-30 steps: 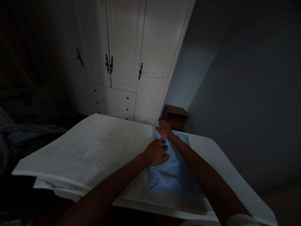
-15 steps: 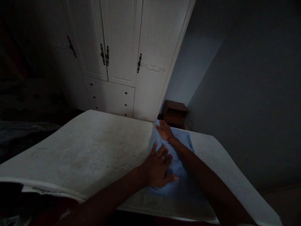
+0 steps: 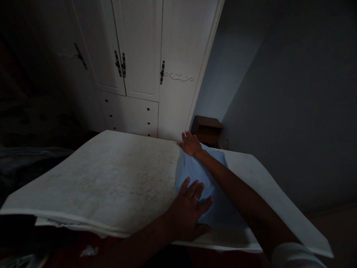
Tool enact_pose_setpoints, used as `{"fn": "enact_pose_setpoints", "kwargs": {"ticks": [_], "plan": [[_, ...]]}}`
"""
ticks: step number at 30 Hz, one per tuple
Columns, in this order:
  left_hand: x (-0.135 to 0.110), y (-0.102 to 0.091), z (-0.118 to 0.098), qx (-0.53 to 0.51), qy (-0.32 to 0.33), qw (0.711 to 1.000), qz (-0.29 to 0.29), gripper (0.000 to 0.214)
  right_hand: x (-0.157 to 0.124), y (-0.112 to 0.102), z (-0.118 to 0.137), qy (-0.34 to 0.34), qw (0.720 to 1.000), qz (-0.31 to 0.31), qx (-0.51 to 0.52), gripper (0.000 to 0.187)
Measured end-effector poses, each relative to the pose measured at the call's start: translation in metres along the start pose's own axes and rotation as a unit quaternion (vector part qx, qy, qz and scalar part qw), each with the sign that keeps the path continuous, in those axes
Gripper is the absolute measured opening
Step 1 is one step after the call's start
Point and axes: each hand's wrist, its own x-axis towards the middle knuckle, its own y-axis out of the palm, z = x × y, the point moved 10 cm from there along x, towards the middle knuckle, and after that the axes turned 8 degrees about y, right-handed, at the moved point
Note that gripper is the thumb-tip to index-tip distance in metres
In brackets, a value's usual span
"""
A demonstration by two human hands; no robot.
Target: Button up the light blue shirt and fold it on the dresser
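Note:
A light blue folded cloth (image 3: pixel 195 173) lies on the white padded board (image 3: pixel 119 175), right of its middle. My left hand (image 3: pixel 189 212), with a ring on one finger, rests at the cloth's near edge, fingers spread. At the far edge of the cloth, my right hand (image 3: pixel 191 144) lies with its fingers stretched out. Both palms face down and neither hand grips anything. My right forearm crosses over part of the cloth and hides it. What kind of garment or fabric the cloth is, I cannot tell.
Behind the board stands a white wardrobe (image 3: pixel 142 48) with dark handles and several drawers. A small brown cabinet (image 3: pixel 208 126) sits beyond the board's far edge, by a grey wall (image 3: pixel 301 104). Dark fabric (image 3: pixel 25 163) lies at the left.
My right hand has slid a little farther away, to the cloth's far edge. My left hand has come nearer to me, and the cloth between them looks smoother.

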Motion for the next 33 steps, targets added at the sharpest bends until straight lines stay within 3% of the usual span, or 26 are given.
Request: {"fn": "enact_pose_setpoints", "kwargs": {"ticks": [4, 7, 13, 17, 19, 21, 23, 25, 28, 31, 33], "plan": [[0.002, 0.005, 0.001, 0.008, -0.008, 1.000, 0.029, 0.075, 0.003, 0.023, 0.006, -0.013, 0.998, 0.039, 0.054, 0.074], [0.003, 0.007, 0.002, 0.012, -0.014, 0.999, 0.039, 0.076, 0.003, 0.026, -0.002, 0.001, 0.997, 0.004, 0.082, 0.062], [0.004, 0.006, 0.001, -0.030, -0.015, 0.998, 0.058, 0.079, -0.004, 0.002, -0.018, 0.024, 0.984, -0.108, 0.142, 0.052], [0.012, -0.009, 0.008, -0.091, -0.006, 0.992, 0.084, 0.090, -0.028, -0.023, -0.022, 0.016, 0.969, -0.181, 0.170, 0.055], [0.024, -0.024, 0.023, -0.142, -0.018, 0.986, 0.081, 0.076, -0.050, -0.033, -0.021, -0.014, 0.963, -0.206, 0.175, 0.054], [0.039, -0.042, 0.054, -0.186, -0.066, 0.979, 0.038, 0.062, -0.077, -0.039, -0.021, -0.048, 0.963, -0.211, 0.161, 0.054], [0.056, -0.061, 0.094, -0.160, -0.125, 0.978, -0.044, 0.058, -0.106, -0.040, -0.025, -0.063, 0.968, -0.204, 0.133, 0.056], [0.075, -0.068, 0.124, -0.141, -0.140, 0.973, -0.116, 0.048, -0.136, -0.039, -0.033, -0.059, 0.972, -0.199, 0.107, 0.058], [0.103, -0.050, 0.149, -0.135, -0.107, 0.974, -0.145, 0.030, -0.180, -0.030, -0.042, -0.056, 0.979, -0.179, 0.075, 0.066], [0.120, -0.012, 0.162, -0.025, -0.118, 0.991, -0.055, 0.034, -0.221, -0.011, -0.038, -0.099, 0.985, -0.130, 0.050, 0.068], [0.121, 0.007, 0.170, 0.052, -0.146, 0.988, 0.004, 0.045, -0.242, 0.000, -0.040, -0.112, 0.987, -0.106, 0.033, 0.066]]}}
